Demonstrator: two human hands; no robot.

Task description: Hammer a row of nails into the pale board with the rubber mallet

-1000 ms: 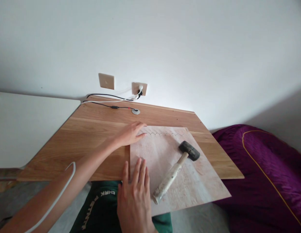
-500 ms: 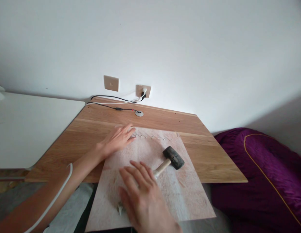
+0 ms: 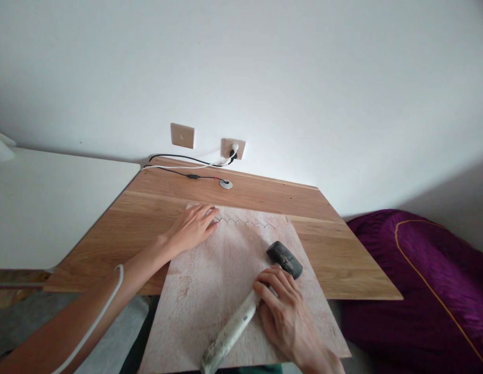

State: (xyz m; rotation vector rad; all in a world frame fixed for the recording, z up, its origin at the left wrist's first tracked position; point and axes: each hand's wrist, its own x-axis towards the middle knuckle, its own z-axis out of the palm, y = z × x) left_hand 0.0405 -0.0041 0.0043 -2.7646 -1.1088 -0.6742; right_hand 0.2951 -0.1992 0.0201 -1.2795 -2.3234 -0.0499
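A rubber mallet [image 3: 230, 328] with a black head and a worn pale handle lies slanted across a pale wooden board [image 3: 194, 306]. My right hand [image 3: 282, 311] wraps its fingers round the handle close to the head. My left hand [image 3: 194, 223] rests on the board's far left corner, fingers stretched forward with a gap between them. Just right of those fingertips, a row of several small nails [image 3: 247, 223] runs along the board's far edge. Whether anything tiny sits under the left fingertips is hidden.
The board lies on a wooden desk [image 3: 342, 254] and overhangs its front edge. Cables [image 3: 179, 167] run at the back from a wall socket [image 3: 232, 149] past a round grommet [image 3: 225, 184]. A white surface [image 3: 62, 208] stands left, a purple cloth-covered item [image 3: 420, 291] right.
My right hand has moved right and up along the mallet and closed on the handle near the head. The lower handle now shows. My left hand stays at the board's far left.
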